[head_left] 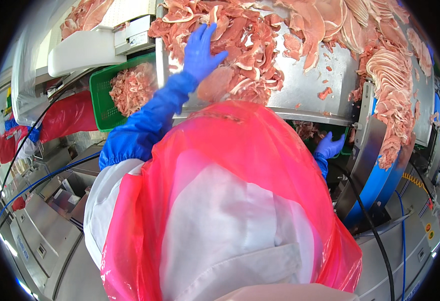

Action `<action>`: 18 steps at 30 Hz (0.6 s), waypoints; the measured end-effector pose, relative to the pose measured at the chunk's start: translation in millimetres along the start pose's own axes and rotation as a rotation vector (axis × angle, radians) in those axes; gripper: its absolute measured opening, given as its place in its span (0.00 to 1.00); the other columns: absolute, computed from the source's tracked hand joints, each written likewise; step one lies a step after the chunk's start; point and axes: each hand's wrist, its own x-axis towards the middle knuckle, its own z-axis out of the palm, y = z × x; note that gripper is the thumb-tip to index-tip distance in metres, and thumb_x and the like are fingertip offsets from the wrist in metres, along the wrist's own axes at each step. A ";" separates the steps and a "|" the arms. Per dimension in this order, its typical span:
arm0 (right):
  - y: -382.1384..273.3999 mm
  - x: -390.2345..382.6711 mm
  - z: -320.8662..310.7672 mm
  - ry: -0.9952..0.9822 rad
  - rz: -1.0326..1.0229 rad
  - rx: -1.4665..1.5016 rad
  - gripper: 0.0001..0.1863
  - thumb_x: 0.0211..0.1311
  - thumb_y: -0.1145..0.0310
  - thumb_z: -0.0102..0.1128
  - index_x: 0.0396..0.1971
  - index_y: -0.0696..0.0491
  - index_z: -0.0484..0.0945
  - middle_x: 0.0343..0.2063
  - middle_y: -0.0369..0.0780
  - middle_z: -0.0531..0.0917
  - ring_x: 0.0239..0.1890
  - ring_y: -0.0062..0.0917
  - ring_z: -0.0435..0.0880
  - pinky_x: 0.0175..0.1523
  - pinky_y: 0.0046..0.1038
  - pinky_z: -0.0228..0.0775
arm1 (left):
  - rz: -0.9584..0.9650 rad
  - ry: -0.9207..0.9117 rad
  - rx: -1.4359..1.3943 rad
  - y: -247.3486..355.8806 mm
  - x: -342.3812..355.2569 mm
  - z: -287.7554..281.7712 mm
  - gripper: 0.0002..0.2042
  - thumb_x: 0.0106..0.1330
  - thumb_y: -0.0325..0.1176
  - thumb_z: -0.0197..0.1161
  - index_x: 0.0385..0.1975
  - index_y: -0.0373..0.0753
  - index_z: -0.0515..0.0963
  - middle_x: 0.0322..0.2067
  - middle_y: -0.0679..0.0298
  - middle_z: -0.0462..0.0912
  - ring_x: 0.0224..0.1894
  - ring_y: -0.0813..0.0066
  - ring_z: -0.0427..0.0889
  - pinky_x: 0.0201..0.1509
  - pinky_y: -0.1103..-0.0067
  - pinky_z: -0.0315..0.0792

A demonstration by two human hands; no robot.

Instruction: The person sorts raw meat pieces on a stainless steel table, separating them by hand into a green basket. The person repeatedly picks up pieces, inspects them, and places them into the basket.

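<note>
Loose slices of raw meat (252, 62) lie heaped on a steel table (333, 75). At the left part of this heap is my left hand (201, 56), in a blue glove, its fingers spread over the slices and gripping nothing. Lower and to the right, my right hand (330, 145) is below the table's front edge, gloved too, with thumb and fingers apart and nothing between them. It is beside a green crate (348, 149), mostly hidden under the table edge, with some meat (305, 129) inside.
Another green crate (99, 98) with meat trimmings stands left of the table. A white plastic guard (79, 54) juts out above it. Overlapping meat slices (391, 83) line the right side, above a blue-sided conveyor (373, 183). A black cable (368, 213) hangs at right. Another person's red apron (72, 115) shows at left.
</note>
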 end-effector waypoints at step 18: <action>-163.8 -29.8 32.0 -0.224 -0.690 0.265 0.27 0.61 0.64 0.67 0.61 0.54 0.78 0.61 0.50 0.78 0.63 0.46 0.76 0.68 0.45 0.64 | -0.697 -0.071 -0.898 -48.8 122.7 -90.3 0.25 0.70 0.43 0.68 0.63 0.45 0.72 0.30 0.66 0.82 0.16 0.82 0.73 0.18 0.83 0.68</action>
